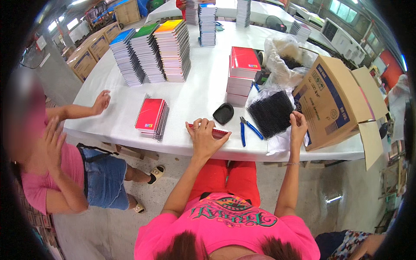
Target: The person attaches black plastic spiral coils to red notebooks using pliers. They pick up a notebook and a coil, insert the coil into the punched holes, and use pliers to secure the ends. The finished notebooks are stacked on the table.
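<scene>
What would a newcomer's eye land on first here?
Probably the three tall notebook stacks, topped blue, green and yellow, at the far left of the white table. Next, the mat of black spiral coils at right, the right hand at its edge, beside the open cardboard box. Front and center, the left hand grips what looks like a red notebook.

Wht tabletop: low red notebk stack, pliers, wrap w/ blk coils nr front edge; ctn R end; tall notebk stacks twd L edge.
</scene>
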A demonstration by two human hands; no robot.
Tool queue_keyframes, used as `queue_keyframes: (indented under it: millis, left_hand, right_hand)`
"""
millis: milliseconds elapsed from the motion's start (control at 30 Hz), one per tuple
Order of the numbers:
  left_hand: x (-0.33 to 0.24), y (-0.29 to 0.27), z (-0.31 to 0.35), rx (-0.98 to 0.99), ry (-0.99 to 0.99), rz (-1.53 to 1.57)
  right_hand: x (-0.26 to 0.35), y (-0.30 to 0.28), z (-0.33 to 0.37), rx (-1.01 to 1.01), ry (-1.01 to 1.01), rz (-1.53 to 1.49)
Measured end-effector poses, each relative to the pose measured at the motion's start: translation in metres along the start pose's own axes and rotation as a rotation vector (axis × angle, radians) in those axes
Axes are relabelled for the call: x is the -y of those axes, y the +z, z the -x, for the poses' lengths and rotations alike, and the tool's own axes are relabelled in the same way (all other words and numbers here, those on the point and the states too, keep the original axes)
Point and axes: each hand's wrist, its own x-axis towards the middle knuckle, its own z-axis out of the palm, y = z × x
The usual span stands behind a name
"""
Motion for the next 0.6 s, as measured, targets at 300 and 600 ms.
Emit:
queue_keyframes:
  millis: [300, 600]
  left_hand:
    - [0.000, 0.005, 0.002, -0.024, 0.001, 0.029]
    - [-0.002, 0.003, 0.002, 0.038, -0.026, 0.050]
  right_hand:
    - [0.062, 0.006, 0.009, 0.178, 0.200, -0.691]
    - [0.106, 0.067, 0.079, 0.722, -0.008, -0.064]
